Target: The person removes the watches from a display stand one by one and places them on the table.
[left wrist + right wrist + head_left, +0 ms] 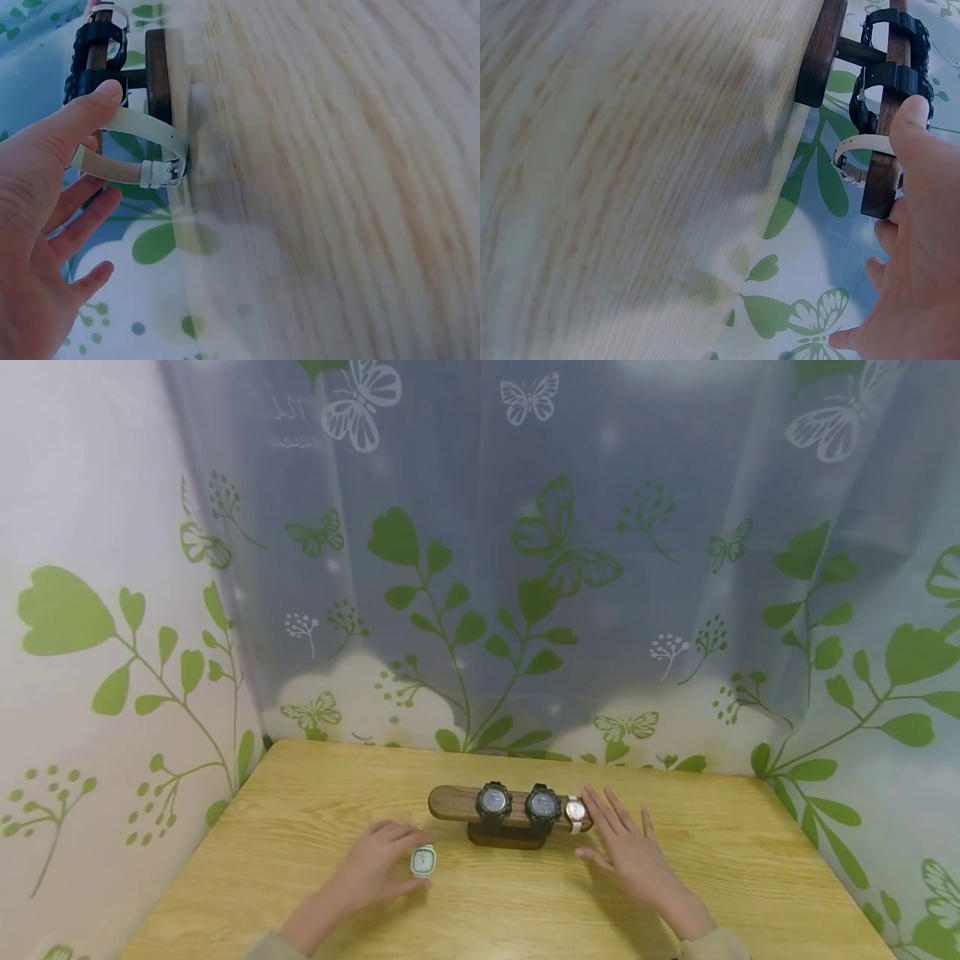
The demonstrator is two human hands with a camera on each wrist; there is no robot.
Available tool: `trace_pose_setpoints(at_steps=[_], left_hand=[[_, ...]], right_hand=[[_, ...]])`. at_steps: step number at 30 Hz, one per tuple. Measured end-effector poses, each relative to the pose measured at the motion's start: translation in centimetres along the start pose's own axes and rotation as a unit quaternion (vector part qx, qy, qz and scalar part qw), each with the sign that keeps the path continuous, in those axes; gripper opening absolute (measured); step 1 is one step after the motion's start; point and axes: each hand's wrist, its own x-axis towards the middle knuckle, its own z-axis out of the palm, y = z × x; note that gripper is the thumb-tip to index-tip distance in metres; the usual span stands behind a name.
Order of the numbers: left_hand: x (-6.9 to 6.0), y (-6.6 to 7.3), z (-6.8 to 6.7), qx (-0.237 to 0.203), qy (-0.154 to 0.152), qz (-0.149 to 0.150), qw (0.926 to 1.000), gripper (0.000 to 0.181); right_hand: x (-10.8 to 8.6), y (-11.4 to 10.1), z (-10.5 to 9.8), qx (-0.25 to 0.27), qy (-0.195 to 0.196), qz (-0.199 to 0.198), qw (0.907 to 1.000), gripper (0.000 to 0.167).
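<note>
A hanging cloth (465,460), printed with green leaves and butterflies, stood behind a light wooden table (525,910). On the table a dark wooden stand (453,802) carried a left black watch (493,802), a right black watch (542,805) and, near the right end of its bar, a white-strapped watch (575,811).

The left hand (375,867) pinched a pale watch (423,861) between thumb and fingers, just left of the stand and in front of it. In the left wrist view its strap made a fastened loop, the buckle (174,172) on the side away from the palm, while the lower fingers were spread apart. The right hand (633,858) lay at the bar's right end, fingers straight and fanned wide, thumb apart; whether they touched the white-strapped watch could not be told.

White lettering (294,408) at the cloth's upper left looked reversed and was too faint to read; any brands on the dials were too small.
</note>
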Motion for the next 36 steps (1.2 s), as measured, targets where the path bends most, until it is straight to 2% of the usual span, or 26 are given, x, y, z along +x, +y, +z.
trace_pose_setpoints(at_steps=[13,21,36], left_hand=[[1.7,1.7,1.4,-0.019,-0.054,0.009,0.9983,0.055],[2.9,3.3,2.2,-0.012,-0.038,0.033,0.9987,0.056],[4.3,5.4,3.4,0.001,-0.082,0.034,0.9961,0.052]], right_hand=[[0.0,-0.1,-0.1,0.005,0.002,-0.001,1.0000,0.089],[-0.1,-0.1,0.0,0.007,0.005,-0.003,1.0000,0.088],[-0.1,-0.1,-0.1,0.005,0.012,-0.004,0.9999,0.088]])
